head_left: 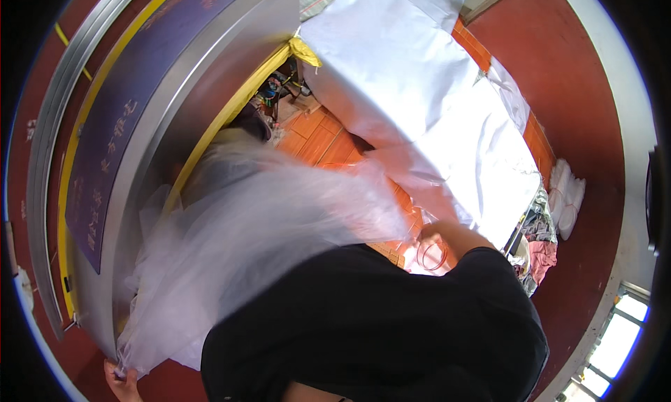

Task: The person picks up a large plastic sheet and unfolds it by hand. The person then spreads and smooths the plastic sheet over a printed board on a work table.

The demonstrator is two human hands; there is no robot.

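A translucent white sheet [244,213], filmy and blurred by motion, billows in a wide arc in front of my body. Its lower left corner is gripped by my left hand [120,379], which has its fingers closed far out at the lower left. At the sheet's other end my right hand [435,233] is partly turned away, fingers curled at the sheet's edge. What exactly those fingers hold is too small to make out. A thin red loop [432,256] shows just below the right hand.
A large white sheet [391,59] covers something bulky ahead. On the left stands a grey metal-edged panel [175,115] with yellow tape. Orange tiled floor [311,136] shows between. Crumpled cloths [542,259] and a white bundle [565,199] lie by the red wall [559,73].
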